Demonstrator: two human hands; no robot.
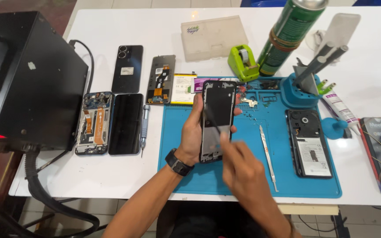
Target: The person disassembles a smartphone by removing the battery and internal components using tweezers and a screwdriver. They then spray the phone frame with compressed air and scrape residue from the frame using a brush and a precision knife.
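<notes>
The left hand [195, 132] is gripping a phone frame [217, 119] upright above the blue mat [243, 176], near the worktop's front edge, steadying it while the blurred right hand [243, 169] is pinching a thin tool [212, 123] against it.

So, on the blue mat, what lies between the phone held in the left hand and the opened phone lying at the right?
In the head view, long metal tweezers lie on the mat between the held phone and the opened phone.
</notes>
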